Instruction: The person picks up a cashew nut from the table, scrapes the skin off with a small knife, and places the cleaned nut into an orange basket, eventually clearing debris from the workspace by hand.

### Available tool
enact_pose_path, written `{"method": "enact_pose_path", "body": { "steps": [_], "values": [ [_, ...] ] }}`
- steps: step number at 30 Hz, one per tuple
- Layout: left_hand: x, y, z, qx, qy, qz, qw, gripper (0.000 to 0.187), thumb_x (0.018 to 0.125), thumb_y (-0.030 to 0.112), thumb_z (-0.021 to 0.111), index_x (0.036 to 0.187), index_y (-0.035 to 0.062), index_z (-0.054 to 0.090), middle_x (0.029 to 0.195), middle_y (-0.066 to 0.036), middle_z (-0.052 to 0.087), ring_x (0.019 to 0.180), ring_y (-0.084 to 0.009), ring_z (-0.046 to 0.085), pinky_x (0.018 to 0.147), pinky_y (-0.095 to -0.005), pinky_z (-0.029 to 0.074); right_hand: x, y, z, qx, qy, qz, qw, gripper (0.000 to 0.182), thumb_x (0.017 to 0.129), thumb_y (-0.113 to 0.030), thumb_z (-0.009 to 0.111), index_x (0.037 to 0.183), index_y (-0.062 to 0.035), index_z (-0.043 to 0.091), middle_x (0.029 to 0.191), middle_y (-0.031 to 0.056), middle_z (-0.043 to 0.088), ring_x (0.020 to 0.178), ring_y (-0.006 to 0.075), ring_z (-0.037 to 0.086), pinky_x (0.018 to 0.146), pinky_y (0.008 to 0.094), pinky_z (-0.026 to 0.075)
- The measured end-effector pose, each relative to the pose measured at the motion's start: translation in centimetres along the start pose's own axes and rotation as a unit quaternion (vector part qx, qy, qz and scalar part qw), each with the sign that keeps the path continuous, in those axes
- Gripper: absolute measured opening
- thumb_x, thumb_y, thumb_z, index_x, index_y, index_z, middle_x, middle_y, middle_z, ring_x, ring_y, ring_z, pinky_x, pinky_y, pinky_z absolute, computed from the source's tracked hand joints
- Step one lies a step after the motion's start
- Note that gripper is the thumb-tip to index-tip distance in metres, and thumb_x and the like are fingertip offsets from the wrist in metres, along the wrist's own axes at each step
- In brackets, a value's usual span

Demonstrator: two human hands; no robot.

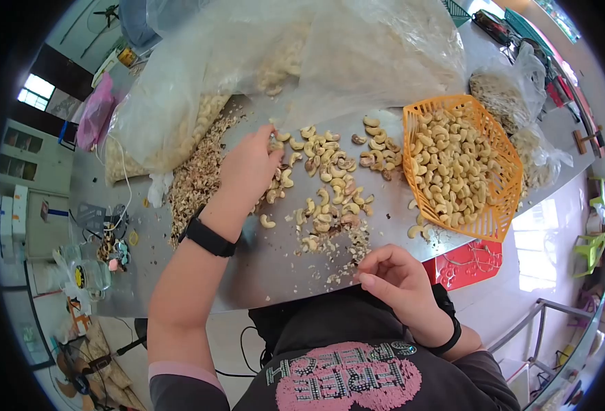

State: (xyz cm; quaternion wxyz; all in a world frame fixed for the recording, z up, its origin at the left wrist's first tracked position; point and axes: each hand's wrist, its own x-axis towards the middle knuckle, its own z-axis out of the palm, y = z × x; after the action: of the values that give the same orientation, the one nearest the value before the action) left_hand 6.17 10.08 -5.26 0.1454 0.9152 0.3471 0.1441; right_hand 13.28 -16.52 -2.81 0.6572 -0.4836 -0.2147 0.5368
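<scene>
My left hand (249, 163) reaches over the loose cashews (331, 164) on the metal table. Its thumb and fingers are closed around a cashew (275, 145) at the left side of that scatter. Close to the front table edge, my right hand (397, 282) has its thumb and index finger brought together; anything between the tips is too small to make out. Just beyond those tips lie pale nut crumbs (354, 255). A heap of brown skins and broken bits (196, 154) runs alongside my left forearm.
An orange plastic basket (511, 161) full of cashews stands at the right. Large clear bags (378, 55) of cashews fill the back of the metal table (247, 277). More bagged nuts (498, 96) sit at the far right. A red box (468, 266) is below the right edge.
</scene>
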Motion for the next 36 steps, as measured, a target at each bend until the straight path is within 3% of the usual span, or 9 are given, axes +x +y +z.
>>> {"method": "enact_pose_path", "body": {
  "steps": [4, 8, 10, 17, 19, 28, 36],
  "values": [
    [0.2, 0.1, -0.5, -0.009, -0.061, -0.098, 0.993, 0.027, 0.074, 0.024, 0.057, 0.096, 0.0085, 0.050, 0.081, -0.012, 0.059, 0.075, -0.0274, 0.056, 0.063, -0.0357, 0.043, 0.2, 0.3, -0.4, 0.001, -0.005, 0.007, 1.000, 0.015, 0.078, -0.005, 0.058, 0.091, -0.0029, 0.050, 0.084, 0.0004, 0.052, 0.078, 0.0066, 0.049, 0.071, 0.0204, 0.040],
    [-0.4, 0.1, -1.7, -0.035, -0.090, -0.113, 0.989, 0.026, 0.074, 0.025, 0.057, 0.093, 0.0081, 0.052, 0.076, -0.012, 0.059, 0.072, -0.0269, 0.056, 0.061, -0.0350, 0.042, 0.5, 0.6, -0.4, -0.005, -0.010, 0.015, 1.000, 0.015, 0.078, -0.005, 0.058, 0.091, -0.0031, 0.050, 0.084, 0.0001, 0.051, 0.078, 0.0061, 0.048, 0.070, 0.0197, 0.040],
    [-0.9, 0.1, -1.8, -0.081, -0.086, -0.058, 0.991, 0.026, 0.073, 0.023, 0.060, 0.091, 0.0072, 0.052, 0.060, -0.007, 0.051, 0.057, -0.0206, 0.049, 0.053, -0.0313, 0.038, 0.6, 0.6, -0.2, -0.003, -0.010, 0.016, 1.000, 0.015, 0.078, -0.006, 0.058, 0.091, -0.0032, 0.050, 0.085, -0.0001, 0.051, 0.078, 0.0060, 0.048, 0.070, 0.0198, 0.040],
    [-0.8, 0.4, -1.4, -0.049, -0.110, 0.008, 0.993, 0.023, 0.072, 0.023, 0.060, 0.081, 0.0041, 0.052, 0.065, -0.010, 0.051, 0.060, -0.0221, 0.051, 0.055, -0.0319, 0.039, 0.6, 0.6, -0.1, -0.003, -0.016, 0.025, 1.000, 0.014, 0.079, -0.006, 0.057, 0.091, -0.0031, 0.050, 0.085, -0.0004, 0.050, 0.077, 0.0059, 0.048, 0.070, 0.0194, 0.040],
    [-0.7, 0.7, -1.9, -0.034, -0.148, -0.007, 0.988, 0.022, 0.072, 0.024, 0.058, 0.077, 0.0037, 0.052, 0.075, -0.011, 0.054, 0.070, -0.0282, 0.053, 0.061, -0.0361, 0.042, 0.7, 0.8, -0.2, -0.001, -0.014, 0.017, 1.000, 0.014, 0.079, -0.007, 0.057, 0.091, -0.0030, 0.050, 0.085, -0.0005, 0.050, 0.077, 0.0059, 0.048, 0.070, 0.0193, 0.040],
    [-0.8, 0.1, -1.1, 0.071, -0.103, 0.044, 0.991, 0.019, 0.074, 0.023, 0.053, 0.076, 0.0043, 0.055, 0.076, -0.014, 0.052, 0.072, -0.0320, 0.053, 0.062, -0.0401, 0.043, 1.0, 1.2, -0.1, 0.010, 0.001, 0.022, 1.000, 0.014, 0.078, -0.006, 0.058, 0.089, -0.0024, 0.051, 0.081, -0.0006, 0.052, 0.075, 0.0057, 0.049, 0.067, 0.0191, 0.041],
    [-1.3, 0.3, -1.5, 0.027, -0.072, 0.039, 0.996, 0.020, 0.074, 0.024, 0.054, 0.075, 0.0043, 0.056, 0.076, -0.013, 0.051, 0.071, -0.0311, 0.053, 0.061, -0.0392, 0.044, 1.5, 1.6, -0.4, 0.040, 0.000, 0.028, 0.999, 0.014, 0.078, -0.005, 0.058, 0.089, -0.0025, 0.051, 0.080, -0.0002, 0.053, 0.073, 0.0058, 0.050, 0.064, 0.0183, 0.041]
  ]
}}
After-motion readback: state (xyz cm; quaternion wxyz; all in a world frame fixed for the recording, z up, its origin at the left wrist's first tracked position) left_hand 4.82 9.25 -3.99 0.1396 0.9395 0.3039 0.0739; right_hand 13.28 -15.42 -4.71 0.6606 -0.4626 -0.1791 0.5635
